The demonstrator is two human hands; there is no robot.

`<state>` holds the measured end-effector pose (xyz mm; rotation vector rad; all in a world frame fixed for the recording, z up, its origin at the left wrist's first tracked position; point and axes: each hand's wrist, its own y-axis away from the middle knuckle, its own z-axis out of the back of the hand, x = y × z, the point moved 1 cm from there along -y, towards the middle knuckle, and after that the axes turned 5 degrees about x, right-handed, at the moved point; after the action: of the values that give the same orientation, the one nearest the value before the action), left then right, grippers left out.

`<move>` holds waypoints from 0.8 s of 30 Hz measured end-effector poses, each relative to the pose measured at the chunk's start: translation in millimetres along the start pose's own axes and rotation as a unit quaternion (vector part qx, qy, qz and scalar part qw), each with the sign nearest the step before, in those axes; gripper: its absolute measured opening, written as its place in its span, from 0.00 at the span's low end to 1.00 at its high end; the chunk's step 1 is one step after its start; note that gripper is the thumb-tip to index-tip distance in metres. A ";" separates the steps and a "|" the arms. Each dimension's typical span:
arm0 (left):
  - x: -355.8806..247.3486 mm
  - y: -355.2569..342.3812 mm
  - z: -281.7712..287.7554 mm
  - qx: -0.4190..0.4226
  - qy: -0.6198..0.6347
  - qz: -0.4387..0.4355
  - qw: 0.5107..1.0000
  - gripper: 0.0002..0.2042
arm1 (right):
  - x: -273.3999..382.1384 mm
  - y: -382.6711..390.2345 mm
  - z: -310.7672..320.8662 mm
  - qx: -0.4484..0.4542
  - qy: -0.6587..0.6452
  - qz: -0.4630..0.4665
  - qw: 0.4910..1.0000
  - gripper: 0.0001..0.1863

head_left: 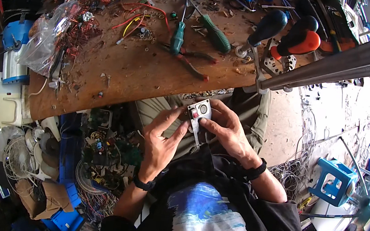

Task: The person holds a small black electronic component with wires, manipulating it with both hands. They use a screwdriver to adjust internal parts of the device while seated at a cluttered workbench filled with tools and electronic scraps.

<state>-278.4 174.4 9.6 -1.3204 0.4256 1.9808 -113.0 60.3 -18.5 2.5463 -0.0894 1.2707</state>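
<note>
Over my lap, just off the near edge of the workbench (102,85), I hold a small metal panel (199,111) with a round socket and a red switch or button on its face. A narrow metal strip runs down from it. My right hand (232,131) grips the panel from the right, its thumb pressed on the lower face and the fingers behind. At the left edge, my left hand (161,141) pinches the panel between thumb and fingers. Its fingertips are partly hidden. The panel's back cannot be seen.
On the bench lie red-handled pliers (193,62), a green screwdriver (177,39), another green-handled tool (215,34), and a copper wire heap (77,33). Metal bars (333,66) jut out at right. Circuit board scrap (110,147) fills the lower left; a blue stool (335,182) stands right.
</note>
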 end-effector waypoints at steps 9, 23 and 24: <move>-6.9 -2.5 -7.5 0.075 0.227 0.140 0.961 0.20 | 5.0 1.6 -6.6 -0.022 0.051 0.062 0.997 0.25; -10.0 -7.6 -1.8 0.108 0.151 0.179 0.966 0.18 | -4.6 -3.0 -3.5 -0.046 0.133 0.107 0.984 0.22; -14.0 -8.5 -1.2 0.106 0.136 0.177 0.969 0.18 | -3.1 -3.1 -4.2 -0.046 0.123 0.095 0.987 0.22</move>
<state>-268.5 174.4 22.5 -1.4574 1.0393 1.9657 -117.6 64.2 -19.3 2.3282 -0.3372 1.6019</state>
